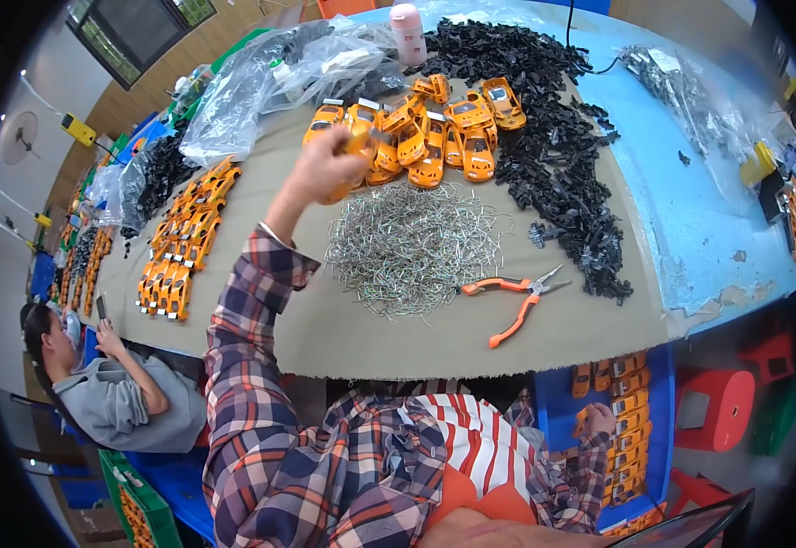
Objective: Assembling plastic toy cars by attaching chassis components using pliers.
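Note:
My left hand (323, 166) is over the left edge of a heap of orange toy car bodies (427, 151). Its fingers are curled round an orange car body (361, 143) that is smeared by motion. At the lower right, my right hand (601, 421) reaches into a blue crate (661, 411). Its fingers close on an orange toy car (583, 424), partly hidden by the hand. Rows of orange cars (631, 425) lie in the crate. Just below the heap, a pile of thin bent metal wires (412, 247) is spread on the cloth.
Orange-handled pliers (530, 292) lie open beside the wires. Black plastic parts (558, 155) cover the table's right and back. A pink bottle (407, 35) and clear plastic bags (243, 96) stand behind. Orange cars (183, 242) are lined up left. A person (133, 393) sits at the left.

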{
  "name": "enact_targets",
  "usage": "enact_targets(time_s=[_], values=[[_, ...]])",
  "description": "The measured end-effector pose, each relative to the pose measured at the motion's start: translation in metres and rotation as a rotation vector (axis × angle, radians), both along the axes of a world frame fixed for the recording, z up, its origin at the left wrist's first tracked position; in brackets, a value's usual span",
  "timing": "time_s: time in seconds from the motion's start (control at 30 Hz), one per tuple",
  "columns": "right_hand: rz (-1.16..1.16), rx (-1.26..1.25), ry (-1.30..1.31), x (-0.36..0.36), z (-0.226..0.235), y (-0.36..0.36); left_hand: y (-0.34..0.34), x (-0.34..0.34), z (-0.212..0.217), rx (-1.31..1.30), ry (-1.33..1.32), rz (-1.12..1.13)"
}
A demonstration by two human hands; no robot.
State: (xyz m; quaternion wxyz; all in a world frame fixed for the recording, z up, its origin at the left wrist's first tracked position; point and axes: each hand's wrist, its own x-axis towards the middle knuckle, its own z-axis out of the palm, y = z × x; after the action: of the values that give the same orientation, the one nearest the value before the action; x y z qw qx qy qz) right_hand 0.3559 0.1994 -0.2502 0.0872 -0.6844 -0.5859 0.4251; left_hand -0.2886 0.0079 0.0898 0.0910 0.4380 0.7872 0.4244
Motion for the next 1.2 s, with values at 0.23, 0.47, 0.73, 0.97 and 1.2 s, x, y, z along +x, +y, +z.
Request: enact_targets(time_s=[0.23,0.47,0.73,0.97,1.2], values=[[-0.085,-0.472,0.47,-0.002,0.165,-0.011,0.06,-0.066,0.043,0.341,-0.484,-0.012],[0.323,-0.19,0.718,-0.054,0.339,-0.022,0.109,-0.088,-0.012,-0.032,0.154,0.315],[0.494,-0.123,0.94,-0.293,0.425,-0.018,0.089,-0.047,-0.001,-0.224,0.688,0.637],[0.441,-0.202,0.936,-0.465,0.396,0.021,0.007,-0.036,-0.023,0.348,0.516,0.651],[0.409,-0.189,0.785,-0.559,0.377,0.032,-0.035,-0.05,-0.04,0.649,0.214,0.667]])
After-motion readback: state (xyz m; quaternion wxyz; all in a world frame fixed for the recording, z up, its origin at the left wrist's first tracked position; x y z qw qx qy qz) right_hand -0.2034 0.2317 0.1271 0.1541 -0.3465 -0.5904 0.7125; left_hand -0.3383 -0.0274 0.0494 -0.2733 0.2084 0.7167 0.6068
